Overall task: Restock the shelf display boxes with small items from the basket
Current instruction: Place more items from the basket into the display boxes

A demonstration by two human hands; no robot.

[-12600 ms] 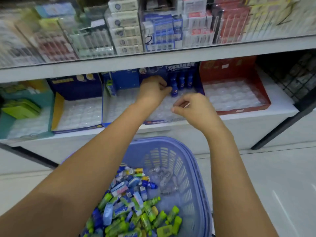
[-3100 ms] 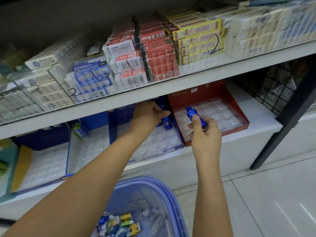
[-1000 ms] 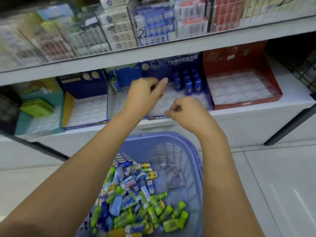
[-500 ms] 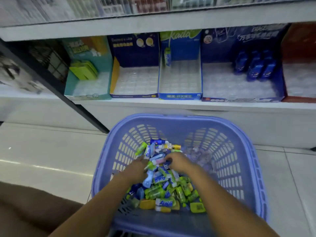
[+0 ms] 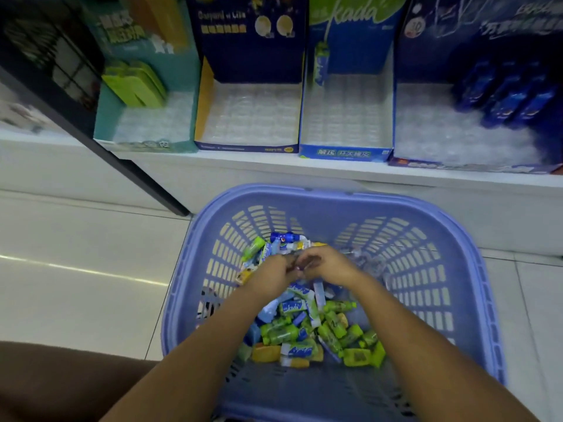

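Small bottles and tubes (image 5: 304,327), mostly green, blue and yellow, lie in a heap in the purple basket (image 5: 320,208) on the floor, below the shelf boxes (image 5: 345,153). The left hand (image 5: 271,277) and right hand (image 5: 327,266) meet on the heap. Their fingers are bent close together, and I cannot tell if they hold anything.

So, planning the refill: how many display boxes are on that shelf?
4, side by side: teal box far left, navy box next, blue box third, dark blue box with bottles far right. More may sit beyond the right edge.
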